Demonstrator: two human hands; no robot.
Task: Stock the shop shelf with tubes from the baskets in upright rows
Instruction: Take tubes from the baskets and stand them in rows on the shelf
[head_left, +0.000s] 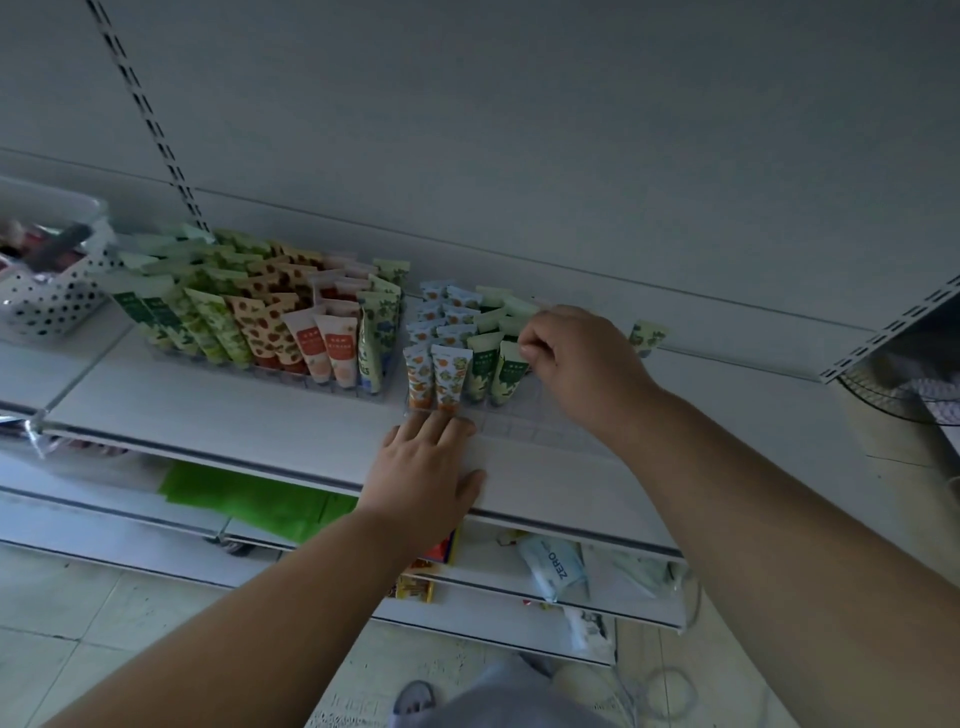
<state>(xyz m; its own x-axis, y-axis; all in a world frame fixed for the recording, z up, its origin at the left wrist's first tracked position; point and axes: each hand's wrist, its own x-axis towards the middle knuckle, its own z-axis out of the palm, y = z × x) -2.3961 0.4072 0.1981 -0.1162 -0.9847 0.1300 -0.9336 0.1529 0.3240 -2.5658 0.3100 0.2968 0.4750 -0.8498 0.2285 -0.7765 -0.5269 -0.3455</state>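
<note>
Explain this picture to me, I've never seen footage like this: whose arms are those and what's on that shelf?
There is no machine here. A camera worn on a person's head looks down at their own hands. On the white shelf stand rows of small tubes in clear trays, with a dotted white basket at the far left. The left hand lies flat on the shelf, fingertips at the tray's front edge. The right hand pinches the top of a green tube in the front row.

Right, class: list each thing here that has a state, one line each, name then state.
left hand: open, flat on the shelf edge
right hand: pinching a green tube
orange tubes: upright, front of their row
left tray: full of upright tubes
basket: holding items
</note>
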